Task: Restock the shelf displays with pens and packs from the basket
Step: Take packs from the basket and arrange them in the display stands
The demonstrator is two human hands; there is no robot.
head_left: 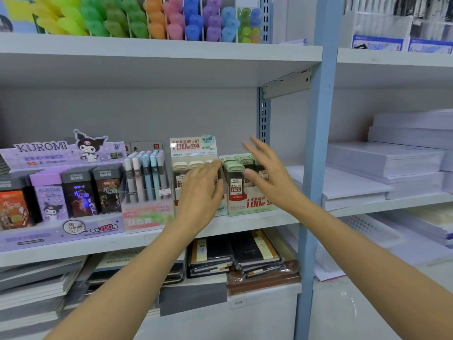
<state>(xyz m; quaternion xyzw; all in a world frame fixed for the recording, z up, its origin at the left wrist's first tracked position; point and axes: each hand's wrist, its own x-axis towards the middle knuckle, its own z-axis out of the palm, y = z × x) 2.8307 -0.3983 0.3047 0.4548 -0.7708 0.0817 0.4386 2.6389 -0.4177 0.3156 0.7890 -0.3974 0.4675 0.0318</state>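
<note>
Hands are held up at the middle shelf (122, 241), in front of two cardboard display boxes of lead-refill packs. The left hand (199, 190) is placed over the front of the cream-capped packs (180, 168), its back turned to the camera, fingers loosely extended and close together. Nothing is seen gripped, and whether the fingertips touch the packs cannot be told. The right hand (267, 173) is raised just beside it, before the green-capped packs (235, 168), fingers spread wide apart and holding nothing. Pastel pens (147, 173) are stood upright in a clear display just left of the cream-capped packs, and a purple Kuromi display (49, 153) is set further left. Coloured highlighters (157, 20) are ranged on the shelf above, and wrapped notebooks (255, 251) are stacked on the shelf below. Beyond the blue post (316, 143), paper stacks (384, 160) are piled, and a white perforated basket (362, 227) is seen lower down, its contents hidden.
</note>
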